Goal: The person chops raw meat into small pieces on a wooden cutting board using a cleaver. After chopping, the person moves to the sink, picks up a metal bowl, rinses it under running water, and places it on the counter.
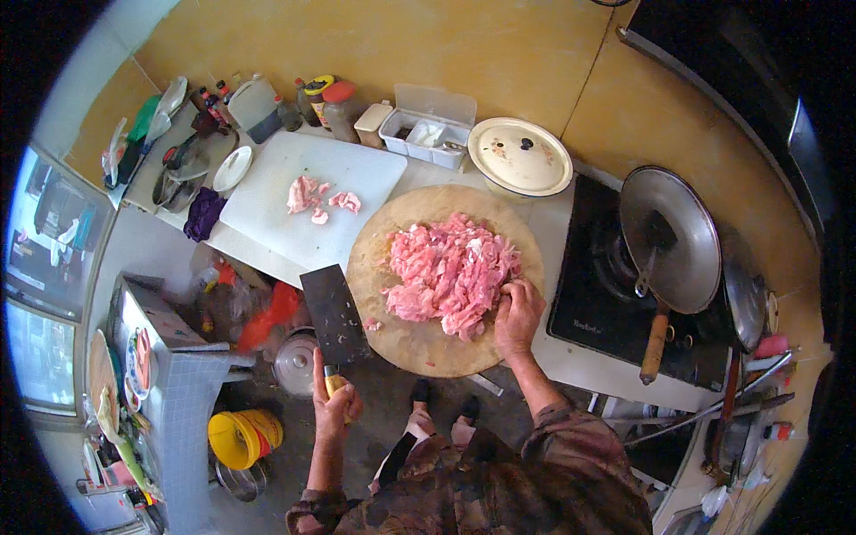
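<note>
My left hand (336,403) grips the yellow handle of a cleaver (333,314). The dark blade points up and away from me, beside the left edge of a round wooden chopping block (401,348), with small scraps of meat stuck to it. My right hand (520,314) rests at the right side of a heap of sliced raw pink meat (448,274) on the block. Its fingers are curled against the heap, and whether they pinch a piece I cannot tell. A few pale pieces of meat (303,194) lie on a white plastic cutting board (267,227) to the left.
A lidded enamel pot (521,157), a seasoning box (428,137) and several jars and bottles (341,110) line the wall. At right a wok (675,234) sits by a black gas stove (588,294). A yellow bucket (237,438) and a lidded pot (299,364) stand low at left.
</note>
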Demonstrator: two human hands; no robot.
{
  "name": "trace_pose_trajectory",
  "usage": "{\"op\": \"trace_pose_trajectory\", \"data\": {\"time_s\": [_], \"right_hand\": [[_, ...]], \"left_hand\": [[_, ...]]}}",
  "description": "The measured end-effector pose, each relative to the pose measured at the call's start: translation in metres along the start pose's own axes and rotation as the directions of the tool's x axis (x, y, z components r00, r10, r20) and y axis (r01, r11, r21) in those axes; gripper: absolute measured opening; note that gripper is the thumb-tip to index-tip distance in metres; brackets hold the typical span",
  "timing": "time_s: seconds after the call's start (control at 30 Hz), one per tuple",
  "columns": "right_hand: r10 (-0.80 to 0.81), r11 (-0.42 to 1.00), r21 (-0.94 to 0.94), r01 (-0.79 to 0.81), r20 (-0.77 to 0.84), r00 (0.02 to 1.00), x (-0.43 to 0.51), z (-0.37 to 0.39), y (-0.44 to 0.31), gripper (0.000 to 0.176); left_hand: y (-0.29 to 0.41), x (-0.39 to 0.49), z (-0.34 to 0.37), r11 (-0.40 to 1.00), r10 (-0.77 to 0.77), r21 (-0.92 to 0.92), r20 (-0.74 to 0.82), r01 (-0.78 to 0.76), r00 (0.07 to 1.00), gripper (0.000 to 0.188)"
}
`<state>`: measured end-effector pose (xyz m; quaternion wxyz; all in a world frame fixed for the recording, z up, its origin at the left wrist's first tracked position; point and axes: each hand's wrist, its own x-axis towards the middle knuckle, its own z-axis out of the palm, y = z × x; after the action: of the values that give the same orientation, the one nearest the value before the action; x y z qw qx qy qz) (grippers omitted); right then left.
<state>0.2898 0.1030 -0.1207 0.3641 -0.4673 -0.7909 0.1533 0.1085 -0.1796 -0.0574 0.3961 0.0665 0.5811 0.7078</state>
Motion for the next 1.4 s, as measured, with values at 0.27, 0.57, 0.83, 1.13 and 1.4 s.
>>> {"op": "trace_pose_trajectory", "data": {"time_s": [0.27, 0.57, 0.83, 1.13, 1.4], "right_hand": [[0.014, 1.0, -0.003, -0.014, 0.036, 0.999, -0.001, 0.0, 0.002, 0.018], [-0.001, 1.0, -0.002, 0.001, 0.048, 0.999, 0.0, 0.001, 0.004, 0.019], [0.0, 1.0, -0.021, 0.001, 0.041, 0.999, -0.002, 0.003, 0.005, 0.021], [-0.066, 0.998, 0.011, 0.067, -0.042, 0.997, 0.001, 0.002, 0.005, 0.017], [-0.09, 0.994, 0.056, 0.095, -0.083, 0.992, -0.001, 0.002, 0.004, 0.025]], "left_hand": [[-0.033, -0.001, -0.016, 0.993, -0.043, -0.109, -0.009, 0.042, 0.999, 0.093], [-0.04, 0.001, 0.008, 0.993, -0.103, -0.068, -0.033, 0.101, 0.994, 0.095], [-0.046, 0.012, 0.098, 0.999, -0.008, -0.047, -0.075, 0.004, 0.997, 0.091], [-0.04, 0.059, 0.154, 0.831, 0.386, 0.383, 0.124, -0.403, 0.914, 0.077], [0.018, 0.045, 0.145, 0.354, 0.533, 0.683, 0.414, -0.639, 0.738, 0.063]]}}
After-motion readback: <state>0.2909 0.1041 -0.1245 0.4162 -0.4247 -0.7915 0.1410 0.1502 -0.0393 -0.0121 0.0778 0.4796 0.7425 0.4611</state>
